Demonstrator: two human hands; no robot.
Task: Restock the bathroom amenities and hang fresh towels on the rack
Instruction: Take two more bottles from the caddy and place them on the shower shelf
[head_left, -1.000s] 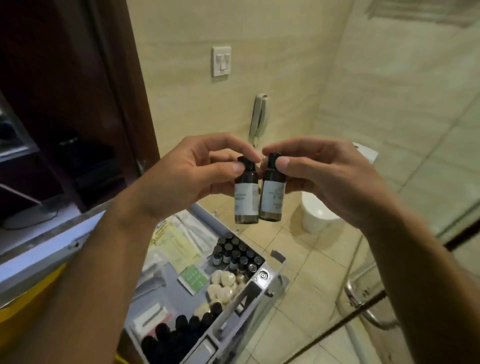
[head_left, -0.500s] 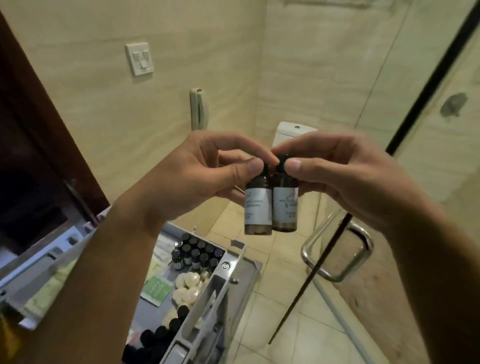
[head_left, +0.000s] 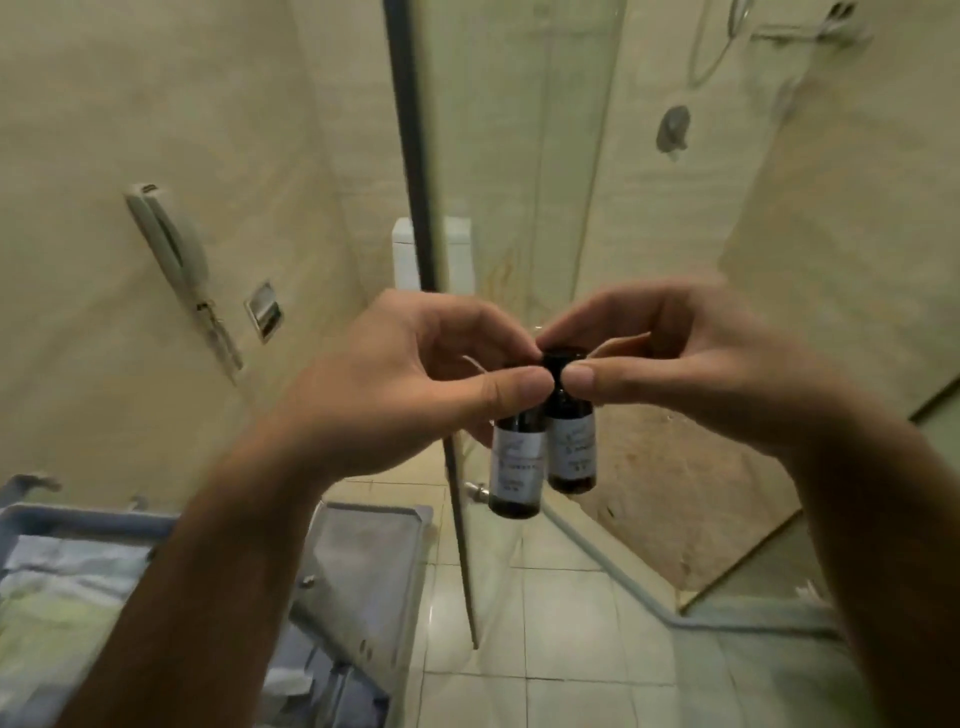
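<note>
Shower glass edge (head_left: 410, 156) just behind | left hand (head_left: 415, 379) pinches left bottle (head_left: 517, 467) | right hand (head_left: 691, 364) pinches right bottle (head_left: 571, 447)

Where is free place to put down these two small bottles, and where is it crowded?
Bare floor tiles lie between the cart and the shower curb. The shower floor behind the glass door also looks bare. The cart is crowded with supplies.

The left forearm (head_left: 218, 545) and right forearm (head_left: 883, 519) are angling inward toward each other. The left hand (head_left: 415, 374) is pinching the cap of the left bottle (head_left: 517, 467) between thumb and curled fingers. The right hand (head_left: 675, 364) is pinching the right bottle (head_left: 571, 447) just beside it, thumb tips almost touching.
</note>
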